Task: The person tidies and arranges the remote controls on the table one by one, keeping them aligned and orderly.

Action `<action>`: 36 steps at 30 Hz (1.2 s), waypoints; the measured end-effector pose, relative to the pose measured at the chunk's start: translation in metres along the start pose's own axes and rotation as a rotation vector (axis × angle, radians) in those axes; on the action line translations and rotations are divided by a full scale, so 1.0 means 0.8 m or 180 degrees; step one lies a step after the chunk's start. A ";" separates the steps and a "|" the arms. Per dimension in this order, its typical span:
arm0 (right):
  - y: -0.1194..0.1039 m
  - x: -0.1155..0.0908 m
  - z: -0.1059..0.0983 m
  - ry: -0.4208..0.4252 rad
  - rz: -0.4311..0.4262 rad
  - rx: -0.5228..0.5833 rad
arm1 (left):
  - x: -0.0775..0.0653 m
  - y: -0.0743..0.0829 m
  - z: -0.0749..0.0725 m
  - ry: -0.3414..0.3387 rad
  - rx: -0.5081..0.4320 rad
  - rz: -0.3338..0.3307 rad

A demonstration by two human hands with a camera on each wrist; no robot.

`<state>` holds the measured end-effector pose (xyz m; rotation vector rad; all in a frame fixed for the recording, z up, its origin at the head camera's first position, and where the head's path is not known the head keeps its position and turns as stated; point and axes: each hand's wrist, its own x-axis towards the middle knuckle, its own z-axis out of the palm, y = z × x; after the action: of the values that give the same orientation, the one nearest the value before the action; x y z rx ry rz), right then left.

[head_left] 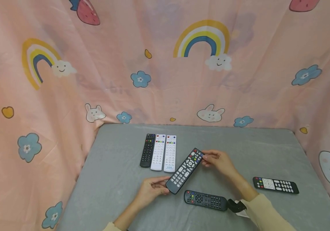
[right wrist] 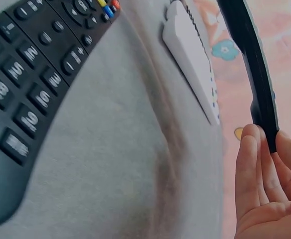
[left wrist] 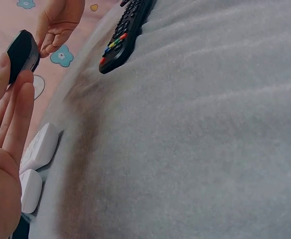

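Between my two hands a black remote control [head_left: 185,171] with white buttons is held at a slant, raised off the grey cloth. My left hand [head_left: 152,189] pinches its lower end between thumb and fingers. At the upper end, my right hand [head_left: 217,161] pinches the corner by the coloured buttons. In the left wrist view the remote's end [left wrist: 22,56] shows between the left thumb and fingertips. The right wrist view catches the remote [right wrist: 257,74] edge-on, with the right thumb and fingers on its tip. Another black remote [head_left: 205,200] lies just below the hands.
Side by side at the back lie a slim black remote [head_left: 147,150] and two white remotes, one left [head_left: 158,152] and one right [head_left: 170,154]. A black remote with a white pad [head_left: 276,185] lies at the right. A patterned pink curtain [head_left: 165,96] hangs behind the table [head_left: 110,160].
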<state>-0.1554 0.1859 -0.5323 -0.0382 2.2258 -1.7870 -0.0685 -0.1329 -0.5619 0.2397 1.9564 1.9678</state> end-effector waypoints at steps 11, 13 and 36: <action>-0.003 0.030 -0.005 0.0055 0.0019 -0.0119 | 0.013 -0.002 0.013 0.0322 0.0395 0.0207; -0.004 0.035 -0.005 0.0066 0.0029 -0.0138 | 0.015 -0.003 0.015 0.0415 0.0492 0.0252; -0.016 0.085 -0.009 0.0129 -0.0043 -0.0347 | 0.045 -0.007 0.038 0.0850 0.1640 0.1101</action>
<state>-0.2244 0.1761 -0.5330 -0.0398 2.3549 -1.6860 -0.0901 -0.0914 -0.5712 0.4942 2.7396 1.7103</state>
